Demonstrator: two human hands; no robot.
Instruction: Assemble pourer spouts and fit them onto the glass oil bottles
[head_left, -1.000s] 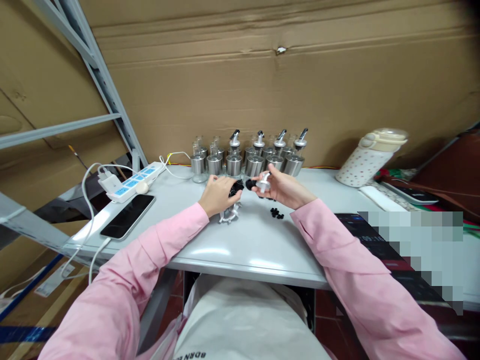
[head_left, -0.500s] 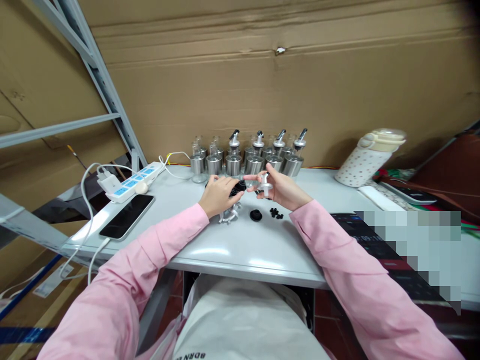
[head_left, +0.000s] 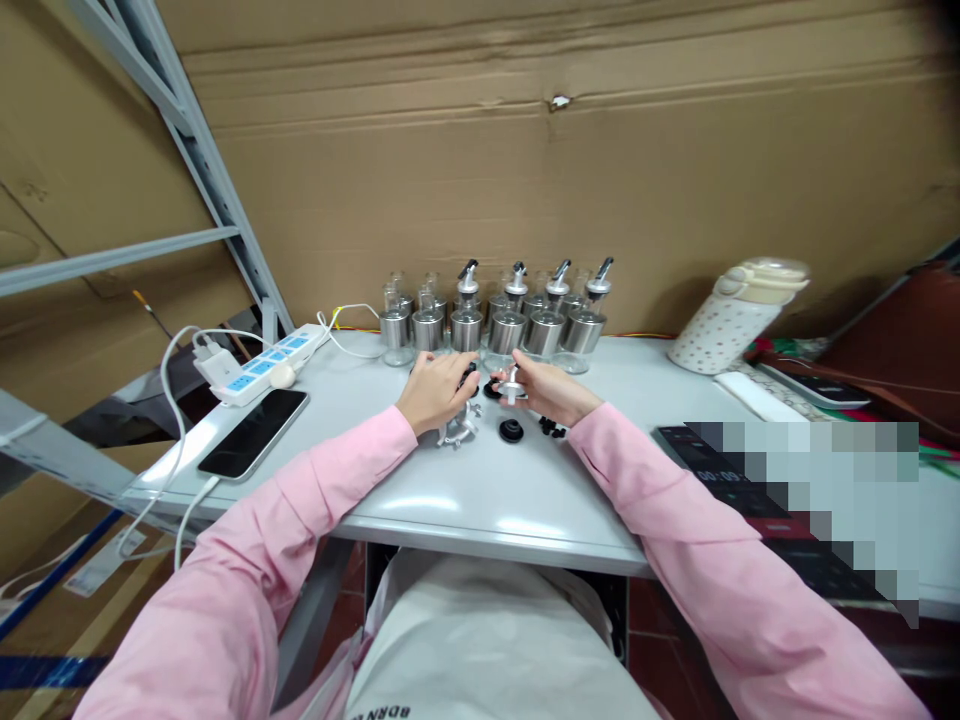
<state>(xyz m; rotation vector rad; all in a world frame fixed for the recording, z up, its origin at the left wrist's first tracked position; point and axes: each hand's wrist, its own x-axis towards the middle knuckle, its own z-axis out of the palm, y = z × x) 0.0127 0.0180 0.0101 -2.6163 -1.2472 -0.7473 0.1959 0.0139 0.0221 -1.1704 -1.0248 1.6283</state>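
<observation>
My right hand (head_left: 551, 390) is closed on a silver pourer top (head_left: 513, 388), pinched with its stem pointing down. Beside its fingertips lies a black ribbed stopper (head_left: 492, 389); whether they touch it I cannot tell. My left hand (head_left: 437, 392) rests palm down with fingers stretched over other black stoppers (head_left: 470, 377), which it partly hides. Just below that hand sits a group of silver pourer parts (head_left: 456, 428). A single black stopper (head_left: 511, 430) stands on the table between the hands, and several small black pieces (head_left: 553, 428) lie under my right wrist.
Glass bottles with steel sleeves (head_left: 508, 332) stand in rows at the back, some with pourers fitted. A phone (head_left: 255, 435) and a power strip (head_left: 270, 362) with cables are at left. A dotted flask (head_left: 731, 320) and a dark device with a timer (head_left: 701, 470) are at right.
My right hand has moved left and slightly down with the pourer top, closer to my left hand. A black stopper now shows by its fingertips. My left hand has barely shifted.
</observation>
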